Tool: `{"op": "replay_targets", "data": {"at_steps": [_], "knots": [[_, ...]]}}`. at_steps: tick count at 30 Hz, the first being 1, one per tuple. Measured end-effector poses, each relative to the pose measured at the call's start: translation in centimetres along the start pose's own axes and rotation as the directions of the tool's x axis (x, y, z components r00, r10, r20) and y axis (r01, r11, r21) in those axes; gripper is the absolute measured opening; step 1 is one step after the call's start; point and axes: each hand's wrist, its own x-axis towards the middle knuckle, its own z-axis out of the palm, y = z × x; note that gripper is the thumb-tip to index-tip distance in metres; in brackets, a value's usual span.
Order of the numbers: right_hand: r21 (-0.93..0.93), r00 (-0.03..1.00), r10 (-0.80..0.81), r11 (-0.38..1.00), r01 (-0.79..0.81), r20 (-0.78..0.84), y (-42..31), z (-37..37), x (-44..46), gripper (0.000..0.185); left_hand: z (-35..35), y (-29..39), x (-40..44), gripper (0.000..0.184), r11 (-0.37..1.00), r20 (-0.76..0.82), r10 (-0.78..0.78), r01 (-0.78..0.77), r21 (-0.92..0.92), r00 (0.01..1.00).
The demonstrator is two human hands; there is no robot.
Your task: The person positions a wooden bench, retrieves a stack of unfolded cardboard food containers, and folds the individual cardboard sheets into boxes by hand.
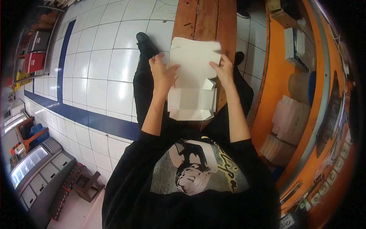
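A white cardboard box point(194, 63), partly folded, lies on the wooden bench between my legs. Its long lid panel points away from me, and the tray part with raised side walls is nearest my body. At the panel's left edge is my left hand point(162, 74), fingers spread and curved, the thumb tip touching or just beside the edge. My right hand point(224, 71) grips the opposite edge, with its thumb on top of the panel and fingers bent round the side. A small folded flap point(208, 84) stands up below the right thumb.
The wooden bench point(206, 21) runs away from me over white floor tiles point(103, 49). To the right, an orange shelf unit point(280, 72) holds stacks of folded cardboard point(291, 120). A small brown stool point(87, 186) stands at lower left.
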Motion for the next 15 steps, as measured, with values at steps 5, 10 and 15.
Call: {"op": "replay_targets", "data": {"at_steps": [5,10,15], "knots": [[0.003,0.996,-0.077,0.997,0.077,-0.052,1.1,0.8,-0.6,0.045,-2.0,2.2,0.5,0.042,0.955,0.247,-0.213,0.255,-0.152,0.945],[-0.321,0.946,-0.245,0.932,0.169,-0.214,1.7,0.5,-0.5,0.048,-0.7,-0.7,0.4,0.038,0.924,0.426,-0.127,0.263,-0.278,0.896],[0.031,1.000,-0.008,0.999,0.008,0.025,1.0,-0.7,0.2,0.043,-0.3,-2.3,1.3,0.032,0.803,0.538,-0.061,0.362,-0.474,0.841]]}}
